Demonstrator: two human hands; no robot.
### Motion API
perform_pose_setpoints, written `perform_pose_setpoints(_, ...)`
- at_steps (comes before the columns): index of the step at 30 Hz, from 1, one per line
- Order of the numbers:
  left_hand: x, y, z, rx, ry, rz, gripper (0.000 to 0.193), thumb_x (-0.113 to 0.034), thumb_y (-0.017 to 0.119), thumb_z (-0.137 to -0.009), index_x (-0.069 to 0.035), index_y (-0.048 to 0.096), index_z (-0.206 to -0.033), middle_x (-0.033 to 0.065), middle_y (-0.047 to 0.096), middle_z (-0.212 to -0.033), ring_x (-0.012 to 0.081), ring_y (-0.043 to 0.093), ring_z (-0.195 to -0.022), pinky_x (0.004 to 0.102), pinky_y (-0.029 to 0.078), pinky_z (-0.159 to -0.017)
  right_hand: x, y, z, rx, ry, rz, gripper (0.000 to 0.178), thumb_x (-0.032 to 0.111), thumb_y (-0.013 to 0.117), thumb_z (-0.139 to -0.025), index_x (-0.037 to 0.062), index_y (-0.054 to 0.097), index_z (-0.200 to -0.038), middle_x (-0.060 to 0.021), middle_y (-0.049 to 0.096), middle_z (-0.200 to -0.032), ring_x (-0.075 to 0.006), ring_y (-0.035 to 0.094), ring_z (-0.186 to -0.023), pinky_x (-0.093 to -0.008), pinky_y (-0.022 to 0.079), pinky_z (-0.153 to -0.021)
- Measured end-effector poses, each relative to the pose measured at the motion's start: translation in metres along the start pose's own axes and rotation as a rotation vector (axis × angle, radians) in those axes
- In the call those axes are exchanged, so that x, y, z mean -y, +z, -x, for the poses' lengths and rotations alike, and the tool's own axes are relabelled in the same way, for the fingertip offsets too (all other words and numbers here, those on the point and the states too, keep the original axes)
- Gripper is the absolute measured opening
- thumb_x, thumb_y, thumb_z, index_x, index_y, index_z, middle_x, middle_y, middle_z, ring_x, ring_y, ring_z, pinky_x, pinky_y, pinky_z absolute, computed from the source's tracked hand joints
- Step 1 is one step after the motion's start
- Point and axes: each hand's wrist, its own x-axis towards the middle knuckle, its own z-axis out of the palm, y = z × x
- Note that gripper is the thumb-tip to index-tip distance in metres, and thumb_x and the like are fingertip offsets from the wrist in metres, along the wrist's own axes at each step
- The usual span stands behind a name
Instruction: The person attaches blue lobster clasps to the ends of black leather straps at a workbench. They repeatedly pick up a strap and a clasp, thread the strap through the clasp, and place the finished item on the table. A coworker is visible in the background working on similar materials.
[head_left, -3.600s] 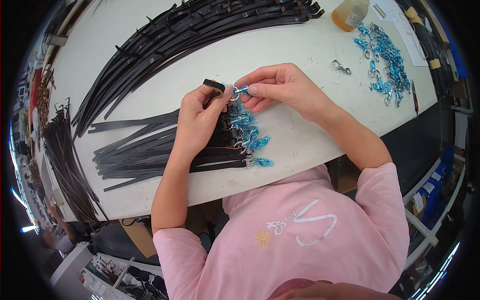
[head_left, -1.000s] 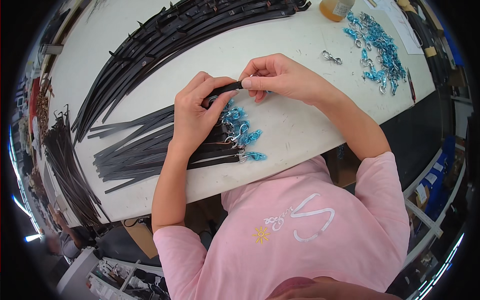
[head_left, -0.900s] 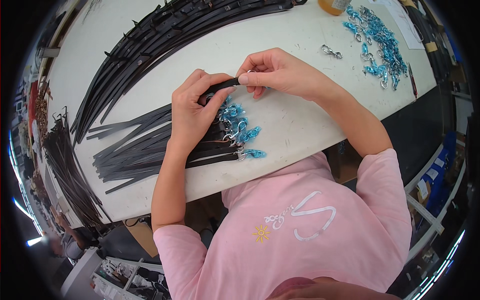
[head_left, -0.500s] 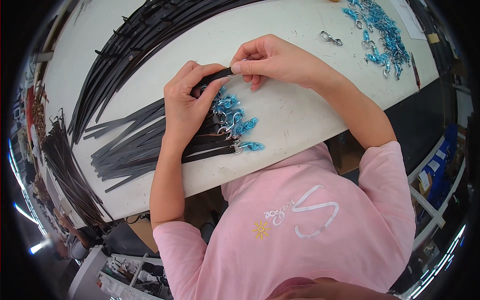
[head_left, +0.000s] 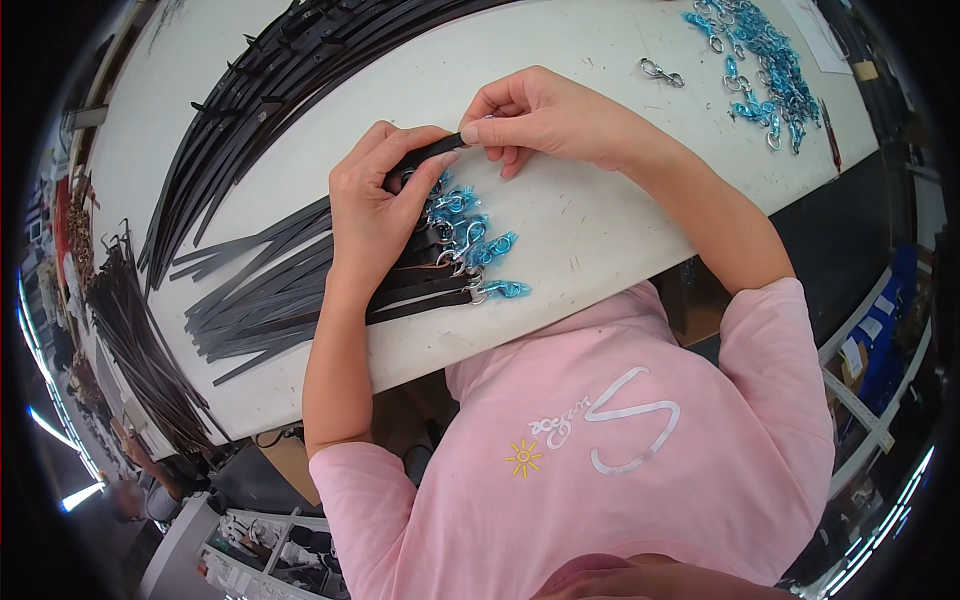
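A black strap stretches between my two hands above the white table. My left hand is closed round it, thumb and fingers pressing near the strap's end part. The tip of the strap is pinched between thumb and forefinger of my right hand; the other fingers curl below. Under and beside my left hand lies a row of finished-looking black straps, their right ends fitted with metal snap hooks wrapped in blue plastic. Whether a ring sits inside my left palm is hard to make out.
More black straps curve along the far left of the table. A bundle of thin straps hangs at the left edge. Blue-wrapped hooks are heaped at the far right, near one bare snap hook and a dark red pen-like tool.
Both hands keep their hold on the strap and have hardly moved. The whole view has shifted very slightly.
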Motion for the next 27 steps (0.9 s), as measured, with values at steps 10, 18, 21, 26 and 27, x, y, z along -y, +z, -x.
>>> perform_pose_setpoints(10,0.001,0.0,0.0,0.0,0.003,0.001,0.019,-0.008,0.081,-0.081,-0.005,0.077,-0.1,0.0014,0.056,-0.073,0.0083,0.046,-0.057,0.0244,0.036,-0.051,0.002,0.001,0.001,0.006,0.013,0.002,0.029,0.03,0.07,-0.096,0.0011,0.071,-0.101,-0.0029,0.064,-0.081,-0.0104,0.065,-0.071,-0.0227,0.056,-0.067)
perform_pose_setpoints(18,-0.003,-0.001,0.0,0.024,-0.043,-0.004,0.02,-0.004,0.08,-0.081,-0.002,0.076,-0.1,0.0022,0.058,-0.076,0.0088,0.05,-0.065,0.0234,0.039,-0.058,0.002,0.002,0.0,0.0,-0.022,0.013,0.027,0.028,0.07,-0.095,0.0011,0.07,-0.1,-0.0025,0.062,-0.081,-0.0099,0.064,-0.07,-0.0231,0.056,-0.065)
perform_pose_setpoints(21,0.0,0.001,0.0,-0.007,-0.001,-0.01,0.019,-0.008,0.081,-0.081,-0.005,0.077,-0.099,0.002,0.058,-0.073,0.0089,0.048,-0.058,0.0246,0.038,-0.052,0.005,0.005,0.002,-0.021,-0.024,0.037,0.026,0.027,0.069,-0.095,0.001,0.069,-0.1,-0.0021,0.062,-0.081,-0.0095,0.063,-0.07,-0.023,0.056,-0.064)
perform_pose_setpoints(26,-0.005,0.002,0.0,-0.027,0.023,-0.061,0.017,-0.008,0.081,-0.082,-0.004,0.076,-0.098,0.0041,0.062,-0.076,0.0107,0.052,-0.057,0.0258,0.041,-0.051,0.005,0.011,0.002,-0.079,-0.034,0.098,0.021,0.021,0.066,-0.094,0.0009,0.068,-0.099,-0.0004,0.061,-0.081,-0.0075,0.061,-0.07,-0.0231,0.055,-0.063)
perform_pose_setpoints(27,-0.009,0.002,0.0,-0.019,0.01,-0.07,0.017,-0.008,0.081,-0.082,-0.004,0.075,-0.098,0.0045,0.063,-0.077,0.0112,0.052,-0.057,0.0262,0.042,-0.052,0.004,0.012,0.001,-0.094,-0.045,0.108,0.019,0.019,0.066,-0.093,0.001,0.067,-0.098,0.0002,0.061,-0.08,-0.0069,0.06,-0.07,-0.023,0.055,-0.063)
